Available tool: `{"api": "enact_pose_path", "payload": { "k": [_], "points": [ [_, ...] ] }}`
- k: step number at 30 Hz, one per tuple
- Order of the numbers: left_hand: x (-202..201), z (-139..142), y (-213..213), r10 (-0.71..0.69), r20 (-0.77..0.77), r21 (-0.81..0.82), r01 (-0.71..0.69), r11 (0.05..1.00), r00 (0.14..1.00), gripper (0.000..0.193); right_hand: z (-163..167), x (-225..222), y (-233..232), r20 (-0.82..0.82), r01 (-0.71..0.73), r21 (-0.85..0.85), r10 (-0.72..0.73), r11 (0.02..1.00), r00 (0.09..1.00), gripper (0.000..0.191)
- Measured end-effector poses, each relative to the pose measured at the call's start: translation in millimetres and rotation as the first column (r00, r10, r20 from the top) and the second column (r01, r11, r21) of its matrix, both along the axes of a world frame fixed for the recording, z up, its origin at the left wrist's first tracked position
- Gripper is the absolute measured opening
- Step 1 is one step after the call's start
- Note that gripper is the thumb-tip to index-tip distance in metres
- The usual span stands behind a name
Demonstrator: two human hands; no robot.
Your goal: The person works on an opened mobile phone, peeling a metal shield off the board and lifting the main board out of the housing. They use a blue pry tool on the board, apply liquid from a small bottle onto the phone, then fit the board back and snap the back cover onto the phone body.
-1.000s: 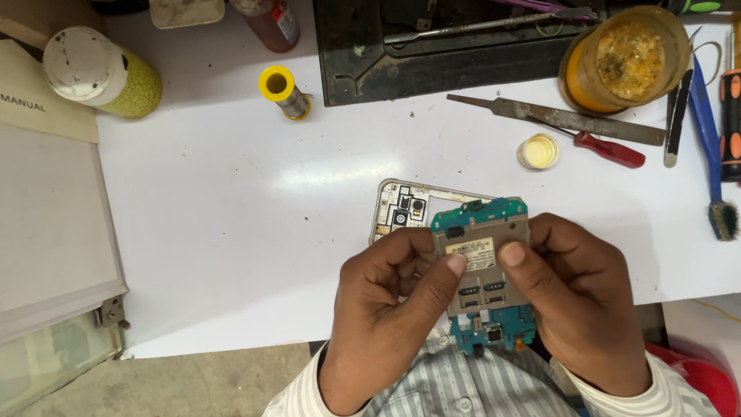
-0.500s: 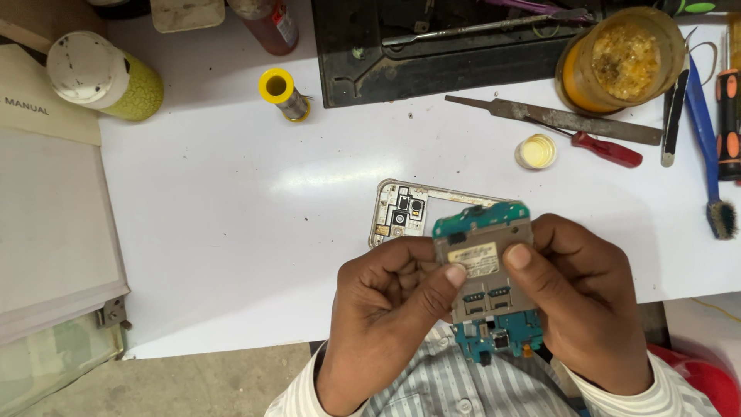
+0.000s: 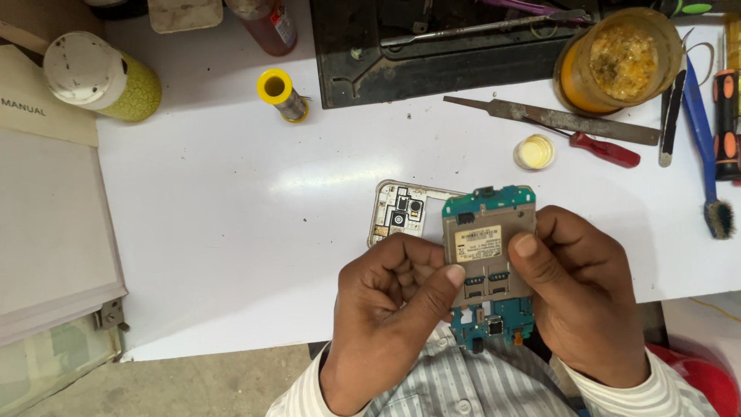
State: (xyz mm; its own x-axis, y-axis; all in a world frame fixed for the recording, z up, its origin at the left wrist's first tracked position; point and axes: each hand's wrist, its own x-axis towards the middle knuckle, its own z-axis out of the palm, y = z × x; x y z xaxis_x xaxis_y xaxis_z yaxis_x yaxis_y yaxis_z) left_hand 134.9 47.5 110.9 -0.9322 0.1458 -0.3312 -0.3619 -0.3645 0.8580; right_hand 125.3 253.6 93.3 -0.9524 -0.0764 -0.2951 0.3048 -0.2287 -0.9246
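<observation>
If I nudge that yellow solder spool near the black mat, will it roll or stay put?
The yellow solder spool lies on its side on the smooth white table, so it would probably roll. Its flanges look round, with nothing touching it to stop it. It seems small, likely light.

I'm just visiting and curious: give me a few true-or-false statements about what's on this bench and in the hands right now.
1. Both hands, left hand and right hand, hold the green circuit board with a metal shield. True.
2. The red-handled metal file is in the right hand. False: it lies on the white table.
3. The pale phone frame lies on the table behind the board. True.
4. The yellow-ended spool sits on the board. False: it rests on the table.
</observation>
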Motion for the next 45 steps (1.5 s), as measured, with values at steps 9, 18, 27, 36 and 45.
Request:
{"api": "enact_pose_path", "payload": {
  "k": [9,18,27,36,45],
  "points": [
    [-2.1,4.0,0.5,0.066,0.007,0.001,-0.066,0.998,0.998,0.013,4.6,3.0,8.5,0.033,-0.024,0.066,0.022,0.998,0.999,0.025],
    [2.6,3.8,0.3,0.007,0.02,0.075,-0.008,0.997,1.0,0.01,-0.4,4.7,3.9,-0.029,-0.006,0.068,0.008,0.998,1.0,0.024],
    [4.9,8.7,-2.9,-0.028,0.036,0.094,0.025,0.995,0.999,0.024,7.7,2.4,2.1,0.005,0.039,-0.027,-0.039,0.999,0.999,0.023],
    [5.9,5.1,-4.1,-0.031,0.026,0.117,0.028,0.993,0.999,0.027,4.8,2.5,3.9,-0.057,0.041,-0.057,-0.045,0.998,0.997,0.025],
    [5.9,1.6,-3.5,-0.013,0.062,0.092,0.007,0.996,0.998,0.017,1.3,5.7,1.6,-0.102,0.028,-0.012,-0.029,1.0,0.994,0.023]
  ]
}}
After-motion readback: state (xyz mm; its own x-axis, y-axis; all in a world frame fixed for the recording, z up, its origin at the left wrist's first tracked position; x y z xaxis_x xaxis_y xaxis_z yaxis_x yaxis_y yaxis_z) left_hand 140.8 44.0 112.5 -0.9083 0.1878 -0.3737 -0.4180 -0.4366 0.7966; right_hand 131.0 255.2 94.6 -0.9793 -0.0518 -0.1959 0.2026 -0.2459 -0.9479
